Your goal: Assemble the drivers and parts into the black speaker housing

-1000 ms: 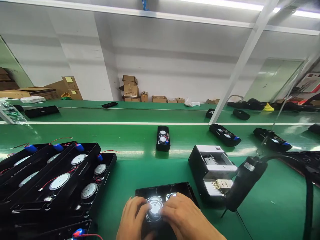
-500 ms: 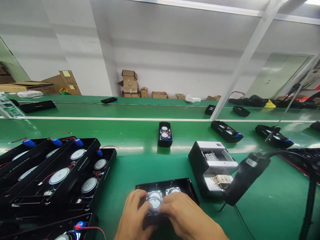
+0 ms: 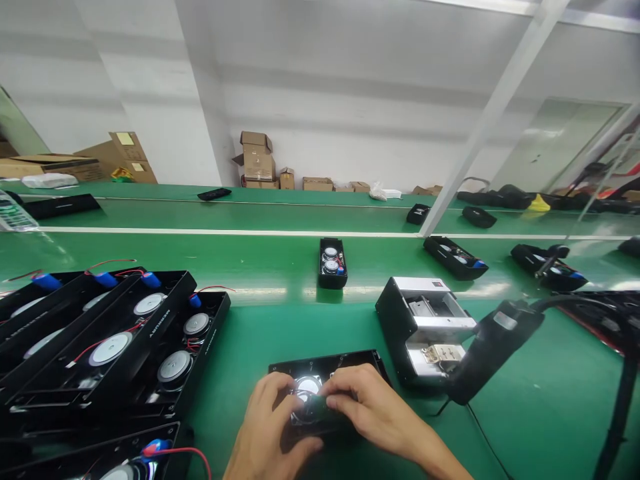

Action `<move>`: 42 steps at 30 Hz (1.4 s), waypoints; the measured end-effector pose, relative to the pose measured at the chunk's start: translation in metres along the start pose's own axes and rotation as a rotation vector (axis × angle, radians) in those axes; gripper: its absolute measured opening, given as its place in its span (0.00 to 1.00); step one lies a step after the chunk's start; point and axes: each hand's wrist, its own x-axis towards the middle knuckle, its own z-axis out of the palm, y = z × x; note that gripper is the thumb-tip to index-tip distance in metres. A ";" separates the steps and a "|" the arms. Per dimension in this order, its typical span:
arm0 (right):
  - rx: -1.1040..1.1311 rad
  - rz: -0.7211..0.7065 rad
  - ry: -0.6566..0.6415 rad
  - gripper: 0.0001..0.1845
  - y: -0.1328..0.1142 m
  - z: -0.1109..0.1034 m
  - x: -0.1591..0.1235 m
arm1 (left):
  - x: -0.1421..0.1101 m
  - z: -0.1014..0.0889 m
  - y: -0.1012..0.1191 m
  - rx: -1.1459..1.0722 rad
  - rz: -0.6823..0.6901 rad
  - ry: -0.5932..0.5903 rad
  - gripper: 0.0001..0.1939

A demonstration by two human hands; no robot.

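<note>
In front of me lies a black speaker housing [image 3: 327, 363], with a round silver speaker [image 3: 308, 385] set in it. My left hand [image 3: 273, 420] bends over its left side, fingertips closed at the speaker's edge and the thumb lower down. From the right, my right hand [image 3: 367, 407] reaches across the housing, thumb and forefinger pinched together beside the speaker. Between the two sets of fingertips is a small, dark greenish piece [image 3: 316, 404], too blurred to name. The right hand covers the housing's other end.
Black housings with speakers, red wires and blue cylinders [image 3: 151, 279] crowd the left. At right stand a grey and black machine [image 3: 425, 327] and a black device on a bent arm [image 3: 493, 347]. Another housing [image 3: 332, 263] sits on the green surface ahead. A white post [image 3: 493, 127] rises behind.
My right hand has shifted slightly right and up, its fingers now showing more. The dark greenish piece now shows between the fingertips. The left hand stays at the speaker; the view has shifted slightly.
</note>
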 end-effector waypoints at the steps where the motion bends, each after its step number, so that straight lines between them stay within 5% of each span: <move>1: 0.000 0.000 -0.003 0.11 0.000 0.000 0.000 | 0.000 -0.001 0.001 -0.019 -0.012 -0.006 0.15; 5: 0.012 -0.024 -0.005 0.12 0.001 0.000 0.001 | 0.003 -0.006 0.011 -0.138 -0.078 -0.007 0.07; 14: 0.025 -0.017 -0.025 0.11 0.000 -0.001 0.001 | 0.009 -0.010 0.019 -0.312 -0.153 -0.015 0.08; 31: 0.038 -0.049 0.011 0.12 0.000 0.000 -0.001 | 0.009 -0.009 0.015 -0.349 -0.209 -0.022 0.09; 42: 0.037 -0.231 0.044 0.17 0.008 0.005 -0.002 | 0.007 -0.002 0.016 -0.321 -0.183 0.046 0.06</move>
